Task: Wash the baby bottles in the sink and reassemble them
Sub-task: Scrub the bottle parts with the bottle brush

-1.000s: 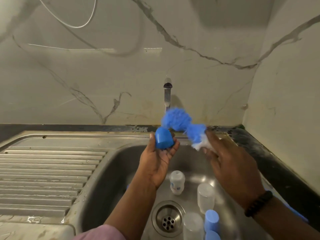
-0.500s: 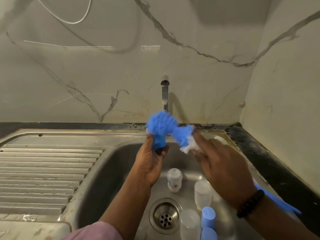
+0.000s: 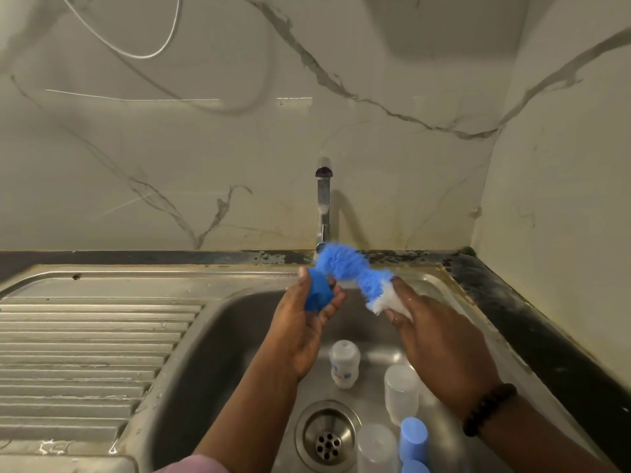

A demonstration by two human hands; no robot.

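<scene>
A blue cap (image 3: 319, 295) is gripped in the left hand (image 3: 300, 332), its fingers curled round it above the basin; a blue bottle brush (image 3: 351, 271) is held by the right hand (image 3: 440, 346), whose fingers are closed on the white part near the bristles, and the bent bristle head is set just beside the cap, whether touching cannot be told; the step in hand is judged to be the scrubbing of this cap, one of the smaller parts; below, in the sink (image 3: 239, 322), a small white bottle (image 3: 344, 363) stands near the drain (image 3: 327, 435), a clear bottle (image 3: 401, 394) is seen just right of it, another clear piece (image 3: 375, 448) lies at the lower edge, and a pale blue cap (image 3: 414, 438) stands beside that; no water is seen falling from the tap (image 3: 323, 206); the task is judged to be at an early or middle stage, since the parts lie apart and nothing is reassembled; next, the brush would need to be worked inside the cap, which calls for a firm hold, then a rinse under the tap.
</scene>
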